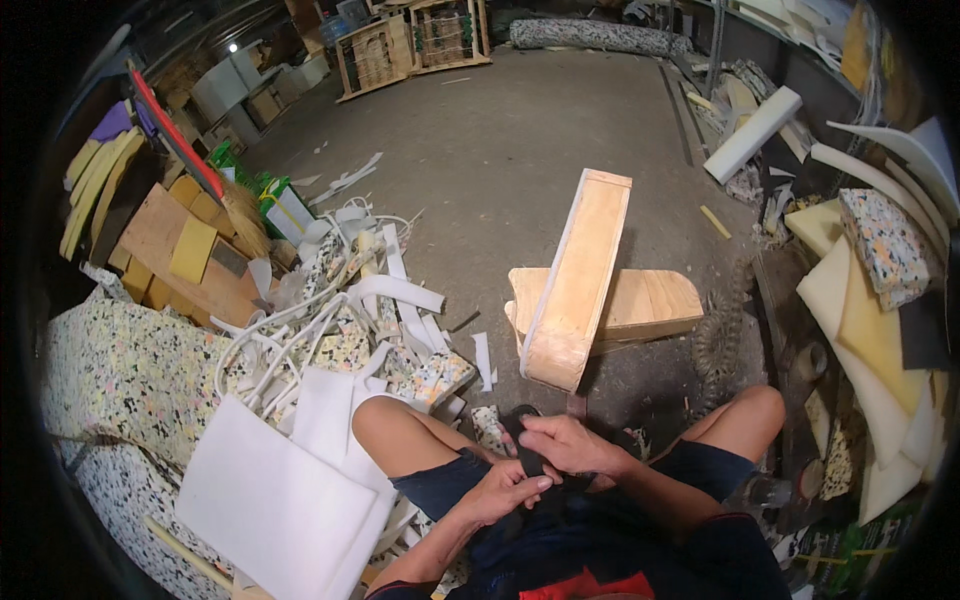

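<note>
Close to my body, between my bent knees, both hands meet at a dark, narrow object whose kind I cannot make out. My left hand is closed around its lower part, the thumb lying across. Above it, my right hand is closed with its fingers curled against the same object's upper part. Just ahead on the floor, a long plywood piece with a white foam edge leans across a second plywood piece.
White foam sheets, speckled foam and tangled offcuts pile up at my left. Leaning foam pieces and a coiled hose are at my right. A speckled foam roll and wooden frames lie at the back.
</note>
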A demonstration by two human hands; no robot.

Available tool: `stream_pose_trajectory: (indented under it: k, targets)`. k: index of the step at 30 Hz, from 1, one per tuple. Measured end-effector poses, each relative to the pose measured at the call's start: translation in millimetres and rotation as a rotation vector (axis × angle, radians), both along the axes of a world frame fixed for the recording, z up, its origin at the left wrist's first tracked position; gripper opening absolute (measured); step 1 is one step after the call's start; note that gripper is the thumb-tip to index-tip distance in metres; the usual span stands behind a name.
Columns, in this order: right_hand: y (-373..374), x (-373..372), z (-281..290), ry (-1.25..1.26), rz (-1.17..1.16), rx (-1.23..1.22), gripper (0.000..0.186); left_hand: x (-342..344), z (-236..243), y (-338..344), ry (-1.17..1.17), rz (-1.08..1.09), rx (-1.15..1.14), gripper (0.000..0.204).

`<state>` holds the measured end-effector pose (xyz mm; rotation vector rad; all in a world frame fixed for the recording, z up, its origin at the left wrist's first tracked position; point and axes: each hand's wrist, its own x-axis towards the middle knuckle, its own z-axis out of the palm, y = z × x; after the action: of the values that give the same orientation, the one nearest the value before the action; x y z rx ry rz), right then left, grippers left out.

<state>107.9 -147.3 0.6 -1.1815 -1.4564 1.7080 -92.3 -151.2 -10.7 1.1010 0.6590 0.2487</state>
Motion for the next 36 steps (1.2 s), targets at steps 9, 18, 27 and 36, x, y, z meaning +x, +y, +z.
stream_pose_trajectory:
  k: [9, 18, 27, 36]
  targets:
    - [-32, 43, -44, 0.096, 0.397, -0.011, 0.025, -22, 8, 6, 0.27, 0.035, 0.003, 0.025]
    - [-66, 18, -20, 0.068, 0.145, 0.16, 0.024, -10, -4, 13, 0.29, 0.078, -0.172, 0.026]
    - [-86, -11, -42, -0.152, -0.113, 0.212, 0.029, -19, 1, 6, 0.206, 0.023, -0.16, 0.029]
    - [-60, 8, -81, 0.453, 0.144, -0.608, 0.045, -13, 9, -13, 0.097, -0.032, 0.951, 0.046]
